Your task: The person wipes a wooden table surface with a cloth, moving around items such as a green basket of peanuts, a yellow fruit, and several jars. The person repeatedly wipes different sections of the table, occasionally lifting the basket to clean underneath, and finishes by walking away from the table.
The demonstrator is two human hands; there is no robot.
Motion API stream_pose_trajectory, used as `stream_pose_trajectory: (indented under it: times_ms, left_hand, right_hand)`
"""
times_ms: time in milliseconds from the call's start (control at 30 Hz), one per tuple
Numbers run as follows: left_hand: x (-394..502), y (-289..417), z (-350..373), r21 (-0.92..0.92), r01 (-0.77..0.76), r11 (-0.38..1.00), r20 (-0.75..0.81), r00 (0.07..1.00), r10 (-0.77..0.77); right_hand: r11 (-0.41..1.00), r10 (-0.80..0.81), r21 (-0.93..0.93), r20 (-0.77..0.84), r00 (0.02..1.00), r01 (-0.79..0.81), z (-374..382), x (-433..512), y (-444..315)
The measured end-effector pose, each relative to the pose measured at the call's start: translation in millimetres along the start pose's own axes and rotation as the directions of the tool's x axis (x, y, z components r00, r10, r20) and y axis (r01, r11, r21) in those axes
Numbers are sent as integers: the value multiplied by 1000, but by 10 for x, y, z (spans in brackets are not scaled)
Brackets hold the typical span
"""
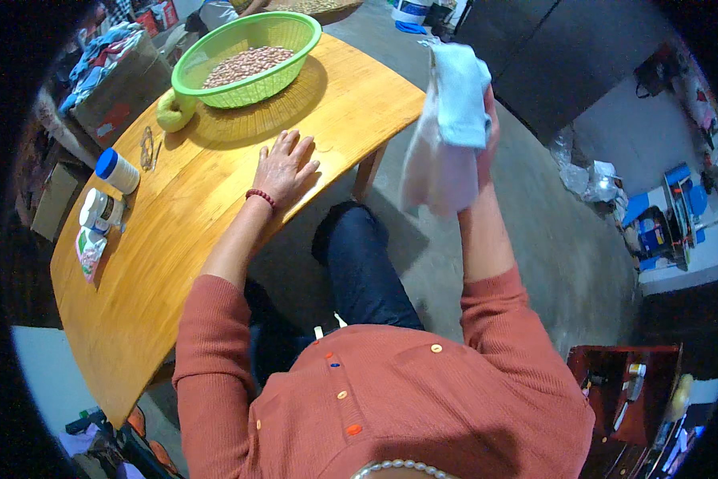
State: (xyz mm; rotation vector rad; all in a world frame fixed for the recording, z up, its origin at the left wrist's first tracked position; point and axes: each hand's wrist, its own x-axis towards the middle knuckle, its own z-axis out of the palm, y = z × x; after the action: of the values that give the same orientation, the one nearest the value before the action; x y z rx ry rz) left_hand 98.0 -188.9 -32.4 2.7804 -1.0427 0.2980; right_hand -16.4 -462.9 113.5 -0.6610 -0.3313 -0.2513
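Observation:
My left hand [283, 172], with a dark red bead bracelet [261, 196] at the wrist, rests palm down on the wooden table [173, 221], fingers spread. It holds nothing. My right hand [489, 141] grips a pale blue and white cloth [455, 114], raised off the table's right edge above the floor. The cloth hangs down in folds and its lower part is blurred; it covers most of that hand's fingers. Beyond my left hand stands a green plastic basket [263, 96] holding reddish-brown beans or peanuts [248, 66].
A yellow-green rounded object [173, 112] touches the basket. Along the table's left side are eyeglasses [147, 149], a blue-lidded container [118, 170], a white-lidded jar [100, 209] and a small packet [90, 251]. My knee [362, 257] is beside the table leg [369, 172]. A dark cabinet [550, 54] stands at far right.

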Motion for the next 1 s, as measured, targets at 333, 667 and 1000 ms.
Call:
stream_pose_trajectory:
  times_ms: [333,667,1000]
  left_hand:
    - [4,87,-93,-128,72,989,-78,994,-82]
    - [-67,116,-141,-139,87,986,-90,991,-100]
    - [47,191,-165,-221,106,969,-63,990,-123]
  right_hand:
    - [-464,-163,-874,-73,984,-142,-1008,714,642]
    - [-652,163,-735,104,981,186,-844,535,1576]
    - [-778,123,-615,48,991,127,-1716,2059,1680]
